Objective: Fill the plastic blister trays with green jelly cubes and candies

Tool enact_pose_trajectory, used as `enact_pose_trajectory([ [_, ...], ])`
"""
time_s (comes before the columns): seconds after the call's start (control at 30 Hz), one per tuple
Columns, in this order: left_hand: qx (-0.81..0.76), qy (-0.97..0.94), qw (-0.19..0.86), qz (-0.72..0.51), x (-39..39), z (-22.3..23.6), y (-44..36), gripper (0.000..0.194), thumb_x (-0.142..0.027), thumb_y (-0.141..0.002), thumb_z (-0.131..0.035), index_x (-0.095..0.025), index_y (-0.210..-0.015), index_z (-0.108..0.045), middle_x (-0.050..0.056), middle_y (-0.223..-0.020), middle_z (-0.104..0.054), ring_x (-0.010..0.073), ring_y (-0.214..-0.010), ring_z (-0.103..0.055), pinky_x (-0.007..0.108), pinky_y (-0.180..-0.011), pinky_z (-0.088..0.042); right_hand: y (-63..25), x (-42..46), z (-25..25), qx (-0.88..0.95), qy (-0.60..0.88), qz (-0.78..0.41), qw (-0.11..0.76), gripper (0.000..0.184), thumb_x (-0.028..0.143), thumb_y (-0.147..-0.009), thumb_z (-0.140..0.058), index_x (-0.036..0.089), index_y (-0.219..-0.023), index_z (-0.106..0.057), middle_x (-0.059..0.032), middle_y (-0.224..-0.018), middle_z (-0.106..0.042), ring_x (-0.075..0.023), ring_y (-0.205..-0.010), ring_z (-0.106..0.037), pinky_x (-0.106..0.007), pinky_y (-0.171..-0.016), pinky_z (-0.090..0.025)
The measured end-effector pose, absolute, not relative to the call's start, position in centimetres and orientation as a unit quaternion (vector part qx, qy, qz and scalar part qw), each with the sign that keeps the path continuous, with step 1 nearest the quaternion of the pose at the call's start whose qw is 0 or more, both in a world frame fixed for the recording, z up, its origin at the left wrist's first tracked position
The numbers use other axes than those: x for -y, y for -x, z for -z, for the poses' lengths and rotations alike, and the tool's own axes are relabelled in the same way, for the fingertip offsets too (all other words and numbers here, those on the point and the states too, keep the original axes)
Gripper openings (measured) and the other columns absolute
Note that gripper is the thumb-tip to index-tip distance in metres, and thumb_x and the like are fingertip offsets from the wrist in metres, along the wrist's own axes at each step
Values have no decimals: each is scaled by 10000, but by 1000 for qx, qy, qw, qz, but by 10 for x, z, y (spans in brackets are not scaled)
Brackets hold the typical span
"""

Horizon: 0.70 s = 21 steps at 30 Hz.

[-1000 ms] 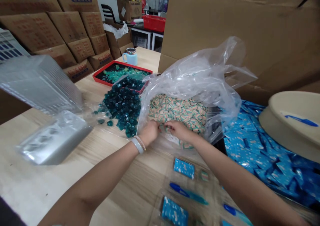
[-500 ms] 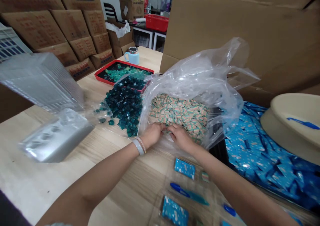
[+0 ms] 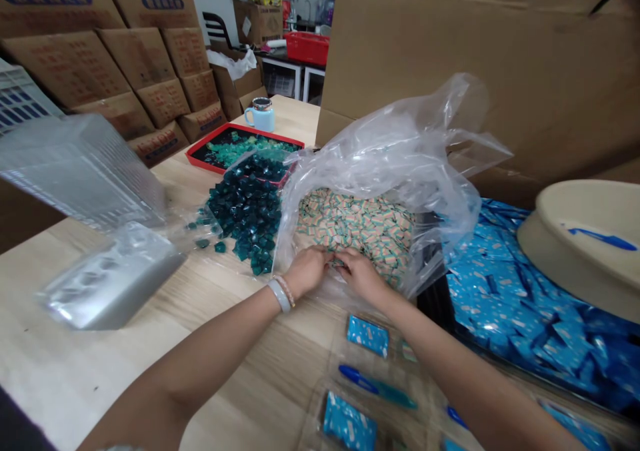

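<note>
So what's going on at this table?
A person is working with bare hands at a wooden table. Their left hand and right hand meet at the near edge of a heap of cream-and-green sachets inside a clear plastic bag. A pile of dark teal cubes lies just left of the bag, with a red tray behind them, and blue sachets are heaped to the right.
</note>
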<state>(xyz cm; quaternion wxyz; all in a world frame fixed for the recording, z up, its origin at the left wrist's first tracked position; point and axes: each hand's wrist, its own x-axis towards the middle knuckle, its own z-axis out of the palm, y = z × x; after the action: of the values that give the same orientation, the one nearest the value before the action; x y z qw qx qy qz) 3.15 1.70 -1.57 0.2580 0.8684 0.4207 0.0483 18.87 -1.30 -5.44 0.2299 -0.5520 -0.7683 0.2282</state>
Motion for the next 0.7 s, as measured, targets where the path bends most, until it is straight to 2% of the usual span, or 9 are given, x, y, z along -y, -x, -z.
enact_pose_trajectory([
  [0.13, -398, -877, 260, -73, -17, 21, -33, 257, -153, -773, -425, -168, -949, -612, 67, -950, -601, 173, -883, -545, 281, -822, -411, -188, 12, 53, 763, 558, -229, 234, 268, 66, -729, -482, 146, -962, -587, -69, -904, -552, -166, -845, -518, -291, -781, -420],
  [0.23, -397, -873, 266, -94, -23, 23, -27, 242, -142, -762, -430, -164, -899, -629, 63, -908, -615, 163, -834, -555, 267, -788, -421, -187, 12, 51, 763, 572, -219, 205, 232, 69, -735, -472, 144, -909, -605, -72, -878, -554, -174, -835, -518, -287, -764, -417],
  [0.33, -465, -833, 253, -160, -37, 19, -14, 225, -144, -751, -442, -132, -869, -633, 73, -863, -629, 164, -802, -556, 265, -759, -422, -185, 14, 45, 765, 583, -209, 179, 226, 70, -745, -448, 156, -870, -616, -74, -868, -550, -183, -811, -519, -290, -735, -414],
  [0.4, -513, -794, 263, -193, -48, 14, -6, 203, -175, -740, -470, -112, -847, -631, 66, -802, -637, 158, -752, -557, 257, -717, -427, -182, 19, 40, 753, 594, -209, 193, 231, 74, -751, -443, 154, -885, -613, -80, -880, -546, -183, -814, -518, -287, -736, -409],
  [0.57, -496, -794, 328, -129, -66, 6, -8, 141, -190, -710, -508, -107, -695, -621, 7, -609, -587, 112, -594, -508, 207, -582, -403, -169, 37, 39, 740, 592, -245, 206, 199, 84, -742, -462, 168, -834, -618, -58, -850, -546, -157, -777, -519, -264, -717, -405],
  [0.7, -526, -781, 326, -82, -77, 5, -17, 140, -185, -715, -501, -114, -756, -613, -6, -620, -583, 99, -593, -500, 191, -565, -399, -164, 48, 50, 738, 581, -252, 230, 231, 98, -753, -455, 202, -874, -623, -45, -851, -550, -148, -788, -516, -249, -713, -406],
])
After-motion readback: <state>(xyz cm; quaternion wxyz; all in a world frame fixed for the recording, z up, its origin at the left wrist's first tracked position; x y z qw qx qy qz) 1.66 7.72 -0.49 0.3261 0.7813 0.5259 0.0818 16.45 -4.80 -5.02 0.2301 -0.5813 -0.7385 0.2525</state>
